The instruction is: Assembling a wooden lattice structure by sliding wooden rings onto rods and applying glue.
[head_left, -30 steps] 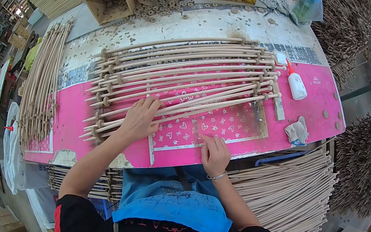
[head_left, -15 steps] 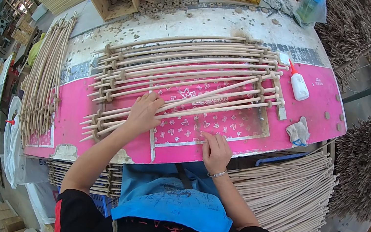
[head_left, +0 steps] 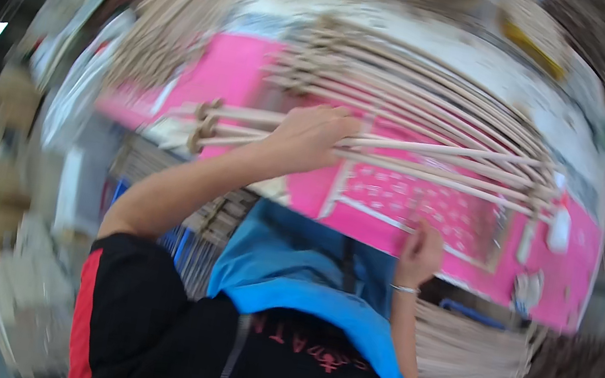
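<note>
The picture is blurred by motion. My left hand (head_left: 307,137) is closed over a few long pale rattan rods (head_left: 436,168) and holds them a little above the pink mat (head_left: 218,69). More rods (head_left: 417,88) lie in a row across the mat behind them. My right hand (head_left: 421,250) rests at the near edge of the mat, beside a white rectangular outline (head_left: 424,231) on it; I cannot tell whether its fingers hold anything.
A small white bottle (head_left: 559,230) lies at the right end of the rods. A loose bundle of rods (head_left: 179,13) lies at the far left. Stacks of rods (head_left: 474,365) sit below the table edge at the right. A blue apron (head_left: 303,278) covers my front.
My head has swung left and the view is tilted and blurred. My left hand has lifted a few rods out of the row. My right hand stays at the mat's near edge.
</note>
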The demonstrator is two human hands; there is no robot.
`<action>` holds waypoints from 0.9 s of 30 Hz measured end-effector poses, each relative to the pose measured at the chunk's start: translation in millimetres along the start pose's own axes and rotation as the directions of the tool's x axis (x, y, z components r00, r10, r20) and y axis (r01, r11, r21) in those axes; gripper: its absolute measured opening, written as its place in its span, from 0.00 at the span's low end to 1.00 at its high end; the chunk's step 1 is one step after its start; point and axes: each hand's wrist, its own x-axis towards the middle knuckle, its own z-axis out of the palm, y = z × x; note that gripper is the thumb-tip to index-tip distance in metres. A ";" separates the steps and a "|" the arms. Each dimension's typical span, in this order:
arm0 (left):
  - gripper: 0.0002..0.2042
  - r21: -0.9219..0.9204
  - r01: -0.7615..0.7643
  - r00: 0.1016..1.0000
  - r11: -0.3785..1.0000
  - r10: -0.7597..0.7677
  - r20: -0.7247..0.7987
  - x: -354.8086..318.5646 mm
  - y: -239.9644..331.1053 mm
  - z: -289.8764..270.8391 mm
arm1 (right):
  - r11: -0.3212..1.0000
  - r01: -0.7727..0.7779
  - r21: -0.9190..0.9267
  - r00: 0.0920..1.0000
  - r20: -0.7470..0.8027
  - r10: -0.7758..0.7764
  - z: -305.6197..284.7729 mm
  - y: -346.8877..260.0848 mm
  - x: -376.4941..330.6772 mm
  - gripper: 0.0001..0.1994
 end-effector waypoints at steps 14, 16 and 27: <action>0.07 -0.636 0.678 0.023 0.370 -0.875 -0.484 -457.1 -11.8 -64.3 | 0.994 0.086 0.072 0.991 0.095 -0.092 0.0 2.1 1.8 0.09; 0.08 -0.649 0.713 -0.143 0.264 -0.852 -0.504 -509.1 -20.6 -21.2 | 0.992 0.117 0.043 0.987 0.109 -0.121 0.6 5.0 3.1 0.10; 0.17 -0.784 0.595 -0.592 -0.176 -0.756 -0.279 -591.0 -189.9 176.9 | 0.993 0.113 0.029 0.977 0.180 -0.116 2.5 21.7 5.4 0.11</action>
